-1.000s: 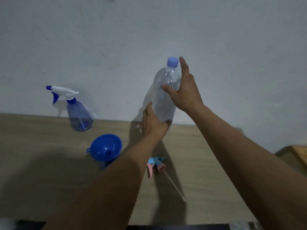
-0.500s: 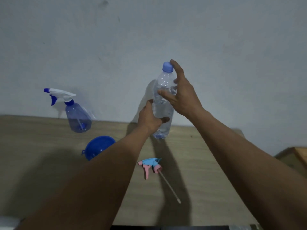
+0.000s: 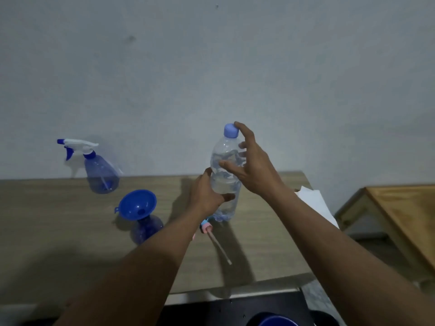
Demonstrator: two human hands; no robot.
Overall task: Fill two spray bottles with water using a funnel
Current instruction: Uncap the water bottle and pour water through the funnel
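Gripping water bottle [image 3: 224, 182], left hand [image 3: 207, 196]; right hand [image 3: 255, 171] touching cap [image 3: 231, 130]

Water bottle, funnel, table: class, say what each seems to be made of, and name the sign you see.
Water bottle: thin clear plastic, glossy; it is see-through and highlights glint on its wall.
Funnel: blue plastic, smooth with a soft sheen, likely moulded; a small tab sticks out from its rim.
Table: wood-grain top, matt; solid wood or laminate cannot be told.
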